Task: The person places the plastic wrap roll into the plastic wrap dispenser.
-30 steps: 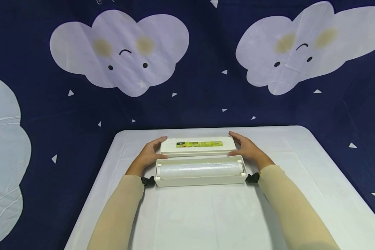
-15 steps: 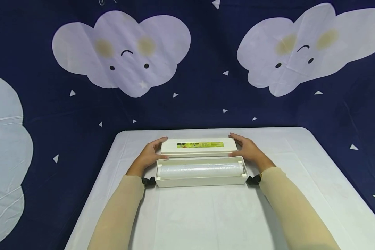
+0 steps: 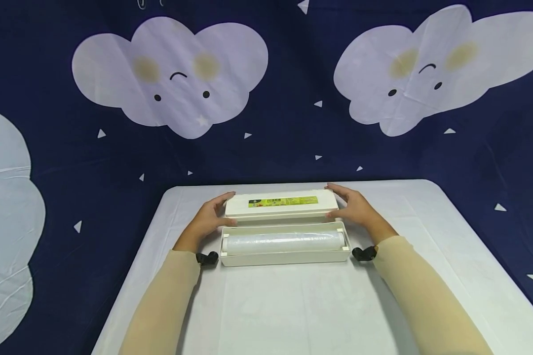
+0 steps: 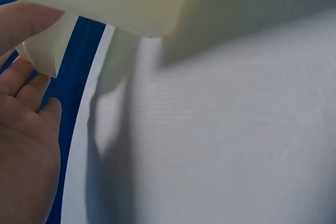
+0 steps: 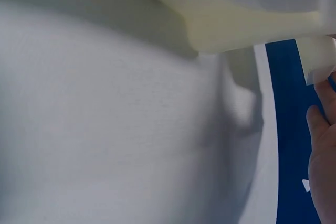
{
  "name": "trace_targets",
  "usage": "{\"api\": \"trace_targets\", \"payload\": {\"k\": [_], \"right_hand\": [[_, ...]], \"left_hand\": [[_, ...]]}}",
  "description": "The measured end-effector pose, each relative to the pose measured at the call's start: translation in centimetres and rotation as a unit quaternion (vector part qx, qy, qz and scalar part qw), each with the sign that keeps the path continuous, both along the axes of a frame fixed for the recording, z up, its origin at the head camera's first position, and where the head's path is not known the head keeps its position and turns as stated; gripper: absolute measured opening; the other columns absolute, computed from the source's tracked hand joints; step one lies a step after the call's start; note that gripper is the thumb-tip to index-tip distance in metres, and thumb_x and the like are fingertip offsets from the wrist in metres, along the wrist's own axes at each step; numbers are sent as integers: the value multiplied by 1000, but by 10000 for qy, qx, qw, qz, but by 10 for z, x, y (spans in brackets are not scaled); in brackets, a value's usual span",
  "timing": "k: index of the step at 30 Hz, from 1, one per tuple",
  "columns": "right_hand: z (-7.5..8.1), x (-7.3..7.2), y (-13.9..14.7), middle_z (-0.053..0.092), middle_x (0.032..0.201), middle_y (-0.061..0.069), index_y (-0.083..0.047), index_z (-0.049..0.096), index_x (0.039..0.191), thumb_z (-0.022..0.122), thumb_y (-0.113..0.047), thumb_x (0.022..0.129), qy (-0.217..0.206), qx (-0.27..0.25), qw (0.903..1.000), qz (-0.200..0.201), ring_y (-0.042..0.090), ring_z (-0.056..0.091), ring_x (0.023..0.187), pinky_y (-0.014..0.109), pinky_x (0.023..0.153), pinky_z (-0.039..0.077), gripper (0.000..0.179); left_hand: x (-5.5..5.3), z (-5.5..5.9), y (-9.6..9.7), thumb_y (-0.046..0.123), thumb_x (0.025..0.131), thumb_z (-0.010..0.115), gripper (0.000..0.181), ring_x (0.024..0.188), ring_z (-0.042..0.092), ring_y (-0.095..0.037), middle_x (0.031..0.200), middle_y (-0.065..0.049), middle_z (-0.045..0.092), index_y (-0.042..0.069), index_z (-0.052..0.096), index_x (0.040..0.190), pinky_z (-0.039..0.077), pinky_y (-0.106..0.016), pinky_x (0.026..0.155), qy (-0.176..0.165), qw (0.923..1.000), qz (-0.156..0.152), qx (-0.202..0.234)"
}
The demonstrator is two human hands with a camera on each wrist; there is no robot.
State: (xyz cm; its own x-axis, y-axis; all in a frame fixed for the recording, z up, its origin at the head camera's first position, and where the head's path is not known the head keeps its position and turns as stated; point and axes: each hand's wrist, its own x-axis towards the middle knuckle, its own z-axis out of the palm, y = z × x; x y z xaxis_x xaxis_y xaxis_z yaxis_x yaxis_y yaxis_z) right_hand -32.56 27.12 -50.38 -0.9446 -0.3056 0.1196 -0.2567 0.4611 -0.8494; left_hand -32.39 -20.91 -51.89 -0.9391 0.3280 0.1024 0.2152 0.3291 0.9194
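Observation:
In the head view, a long white lid [image 3: 280, 212] with a green-yellow label is held at its two ends, just behind an open-topped white box [image 3: 286, 258]. Inside that box lies a roll of cling film [image 3: 284, 242]. My left hand [image 3: 206, 220] grips the lid's left end, thumb at the near edge and fingers at the far edge. The right hand [image 3: 359, 211] holds the other end likewise. In the left wrist view the lid's corner [image 4: 42, 51] shows at the fingers, beyond the box's end [image 4: 121, 6]. The right wrist view shows the lid [image 5: 315, 61] against the fingertips.
A white cloth covers the table [image 3: 266, 310] under the box. Behind the table hangs a dark blue curtain [image 3: 293, 148] with cloud prints. Black wrist cameras [image 3: 207, 259] sit close beside both ends of the box.
Both hands have lifted the lid slightly, and its right end now sits higher than its left. More of a gap shows between lid and box. The box has stayed in place.

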Motion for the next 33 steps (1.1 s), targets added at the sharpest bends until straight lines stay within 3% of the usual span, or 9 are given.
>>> {"api": "trace_targets", "payload": {"k": [9,19,27,33], "right_hand": [[4,1,-1,51,157,11,-6,45,160,100,-13,71,146,-172,9997,100,30,30,154,51,126,21,105],[12,9,1,53,155,10,-5,47,158,100,-15,72,343,-262,9990,143,29,32,153,48,126,24,102],[20,28,5,54,154,5,-9,47,159,101,-29,72,339,52,9994,43,31,31,153,54,125,24,104],[24,43,7,54,155,5,-15,49,159,100,-26,73,338,-26,9994,96,29,32,153,53,125,24,100]], "left_hand": [[6,12,-7,4,74,97,97,155,26,-24,163,-7,43,8,48,158,18,-40,127,255,9995,-120,135],[12,17,-11,3,76,95,93,155,27,-24,162,-6,44,9,49,157,18,-42,128,306,9990,-200,268],[23,24,-12,1,76,95,91,154,29,-22,162,-6,45,5,51,155,20,-38,127,418,9978,-343,386],[37,30,-12,1,75,96,91,154,29,-22,162,-5,45,7,53,155,20,-40,127,379,9984,-318,276]]}}
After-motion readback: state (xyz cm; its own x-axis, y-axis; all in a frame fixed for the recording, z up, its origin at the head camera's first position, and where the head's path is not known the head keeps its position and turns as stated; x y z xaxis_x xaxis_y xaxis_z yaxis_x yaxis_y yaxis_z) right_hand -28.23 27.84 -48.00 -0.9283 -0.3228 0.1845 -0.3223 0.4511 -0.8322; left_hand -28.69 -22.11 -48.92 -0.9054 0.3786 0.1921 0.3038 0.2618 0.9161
